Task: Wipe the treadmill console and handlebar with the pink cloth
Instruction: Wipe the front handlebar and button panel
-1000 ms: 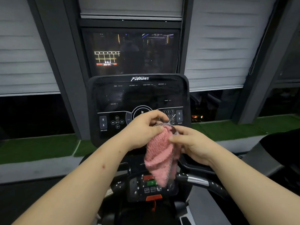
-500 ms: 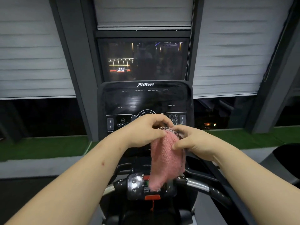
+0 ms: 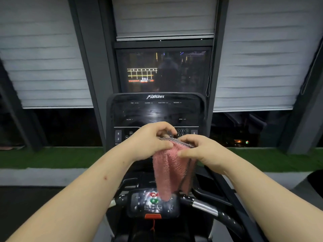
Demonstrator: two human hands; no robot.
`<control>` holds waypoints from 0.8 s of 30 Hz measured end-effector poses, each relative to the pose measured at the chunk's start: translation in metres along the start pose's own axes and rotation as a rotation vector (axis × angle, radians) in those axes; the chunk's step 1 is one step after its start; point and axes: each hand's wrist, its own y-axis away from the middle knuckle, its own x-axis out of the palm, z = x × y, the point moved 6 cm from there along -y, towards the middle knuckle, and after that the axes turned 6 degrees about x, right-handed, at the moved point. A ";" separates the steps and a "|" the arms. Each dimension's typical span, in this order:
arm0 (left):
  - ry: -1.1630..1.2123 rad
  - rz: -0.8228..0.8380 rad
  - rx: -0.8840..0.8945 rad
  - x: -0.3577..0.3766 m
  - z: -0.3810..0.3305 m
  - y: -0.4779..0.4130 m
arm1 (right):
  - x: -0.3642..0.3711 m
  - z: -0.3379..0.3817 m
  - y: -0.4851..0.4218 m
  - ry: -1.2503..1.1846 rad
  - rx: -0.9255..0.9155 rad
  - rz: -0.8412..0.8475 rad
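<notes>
Pink cloth [image 3: 170, 169] hanging bunched before black console [image 3: 155, 110], its tip over the handlebar [image 3: 204, 206]

console [image 3: 157, 110]: "Fitness", "HEART RATE", "DISTANCE", keys 1 2 3

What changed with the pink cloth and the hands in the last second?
The pink cloth has opened out a little, from a bunched fold, between the left hand and right hand. Both still pinch its top edge in front of the treadmill console.

Grey roller blinds [image 3: 45, 55], dark window [image 3: 164, 70], green turf strip [image 3: 49, 157]
</notes>
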 end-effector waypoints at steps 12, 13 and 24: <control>0.416 -0.029 -0.059 0.008 0.006 0.008 | -0.012 0.035 0.000 -0.072 -0.135 0.042; 0.510 -0.010 -0.060 0.013 0.009 0.010 | -0.012 0.038 -0.002 -0.092 -0.144 0.049; 0.799 -0.053 -0.218 0.051 0.032 0.022 | -0.029 0.029 -0.013 -0.428 -0.019 0.003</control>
